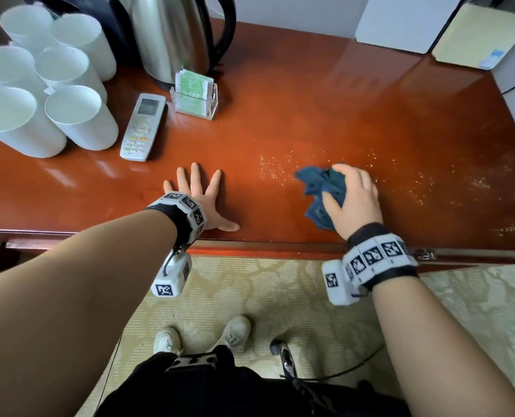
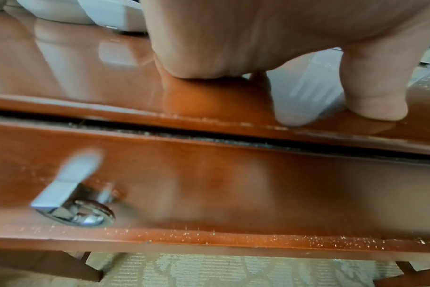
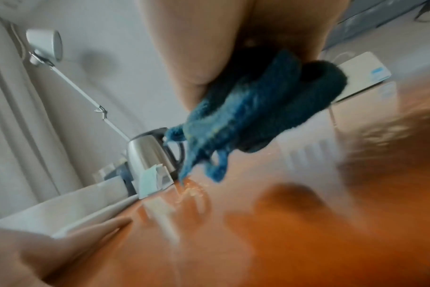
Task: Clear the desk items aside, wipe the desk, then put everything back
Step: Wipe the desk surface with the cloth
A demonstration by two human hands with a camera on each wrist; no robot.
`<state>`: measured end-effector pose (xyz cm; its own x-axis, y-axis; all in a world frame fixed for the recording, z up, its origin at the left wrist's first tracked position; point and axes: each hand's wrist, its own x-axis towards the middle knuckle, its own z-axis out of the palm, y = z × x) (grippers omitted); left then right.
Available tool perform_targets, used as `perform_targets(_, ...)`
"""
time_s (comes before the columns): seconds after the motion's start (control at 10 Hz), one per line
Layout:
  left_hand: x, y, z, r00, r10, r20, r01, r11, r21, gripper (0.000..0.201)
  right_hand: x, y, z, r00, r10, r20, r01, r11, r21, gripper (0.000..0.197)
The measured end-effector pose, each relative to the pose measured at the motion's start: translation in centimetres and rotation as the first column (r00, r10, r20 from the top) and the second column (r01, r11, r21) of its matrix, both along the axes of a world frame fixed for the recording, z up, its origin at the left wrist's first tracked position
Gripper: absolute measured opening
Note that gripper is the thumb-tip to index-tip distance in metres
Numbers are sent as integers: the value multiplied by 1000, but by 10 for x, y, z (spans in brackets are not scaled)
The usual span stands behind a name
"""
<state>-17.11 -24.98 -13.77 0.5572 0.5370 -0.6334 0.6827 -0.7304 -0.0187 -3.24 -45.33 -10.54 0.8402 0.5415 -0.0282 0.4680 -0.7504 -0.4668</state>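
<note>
My right hand grips a crumpled dark blue cloth and holds it down on the glossy red-brown desk near the front edge. The right wrist view shows the cloth bunched under the palm. Pale specks are scattered over the desk around the cloth. My left hand lies flat on the desk with fingers spread, to the left of the cloth. Its thumb touches the wood. Pushed to the back left are several white cups, a white remote, a steel kettle and a holder of green sachets.
A white box and a cream device stand at the back right corner. Under the desk top is a drawer with a chrome handle. A patterned carpet and my shoes lie below the front edge.
</note>
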Motion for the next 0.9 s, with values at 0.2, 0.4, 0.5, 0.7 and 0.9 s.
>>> perform_targets(0.2, 0, 0, 1, 1000, 11, 8, -11, 1000, -18, 122, -36, 23, -39, 977, 211, -43, -212, 914, -347, 50)
perform_targets(0.4, -3, 2, 0, 1000, 0, 14, 0, 999, -34, 120, -25, -47, -31, 997, -58, -48, 35, 922, -385, 42)
perform_targets(0.5, -4, 3, -1, 1000, -2, 19, 3, 999, -36, 120, -7, -71, -9, 950, -279, -138, 232, 931, -280, 39)
perform_targets(0.7, -4, 1, -2, 1000, 2, 31, -1, 999, -34, 119, 22, -20, 19, 767, -286, -574, 477, 852, 213, 37)
perform_targets(0.9, -3, 2, -4, 1000, 9, 28, -8, 999, -39, 120, 16, 13, -7, 993, -76, -87, 66, 992, -107, 43)
